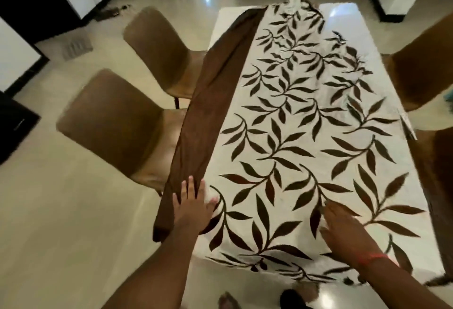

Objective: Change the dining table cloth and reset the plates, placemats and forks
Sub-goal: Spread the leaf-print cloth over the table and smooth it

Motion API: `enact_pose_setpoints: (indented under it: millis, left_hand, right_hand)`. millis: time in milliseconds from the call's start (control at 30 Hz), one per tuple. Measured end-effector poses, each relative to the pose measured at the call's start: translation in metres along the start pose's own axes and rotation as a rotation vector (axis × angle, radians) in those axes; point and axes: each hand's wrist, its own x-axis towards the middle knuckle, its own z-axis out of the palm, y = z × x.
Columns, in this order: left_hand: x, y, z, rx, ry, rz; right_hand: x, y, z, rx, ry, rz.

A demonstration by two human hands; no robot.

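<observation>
A white table cloth (306,117) printed with dark brown leaves lies along the white dining table (220,24). Its plain brown border (213,103) runs down the left side and hangs over the near left corner. My left hand (193,205) lies flat with spread fingers on that corner, across the border and the white part. My right hand (343,228) presses flat on the cloth near the front edge; it is blurred. At the far end the cloth is bunched and leaves bare table top showing. No plates, placemats or forks are in view.
Two brown chairs (115,125) (161,49) stand at the table's left side. Parts of two more (421,68) (438,181) show at the right. Glossy cream floor surrounds the table. White and black cabinets (22,46) line the far left. My feet show at the bottom edge.
</observation>
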Motion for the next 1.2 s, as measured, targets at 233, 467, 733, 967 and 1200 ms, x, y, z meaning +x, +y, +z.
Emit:
enact_pose_setpoints:
  millis: [233,467,733,967,1200]
  left_hand:
    - [-0.021,-0.046,0.012,-0.046,0.004,0.031]
    - [-0.027,-0.057,0.013,-0.025,-0.017,0.027]
    - [-0.029,-0.062,0.001,-0.016,-0.035,0.057]
    - [-0.04,-0.128,-0.03,-0.102,-0.004,-0.092]
    - [-0.022,-0.253,-0.049,-0.194,0.061,-0.284]
  right_hand:
    - [0.006,-0.091,0.014,-0.039,-0.209,0.025]
    - [0.016,-0.1,-0.003,-0.107,-0.293,0.096]
    - [0.062,-0.143,-0.029,-0.227,-0.158,-0.056]
    - [0.113,-0.271,-0.012,-0.183,-0.139,-0.415]
    - [0.156,-0.433,-0.007,-0.192,-0.156,-0.621]
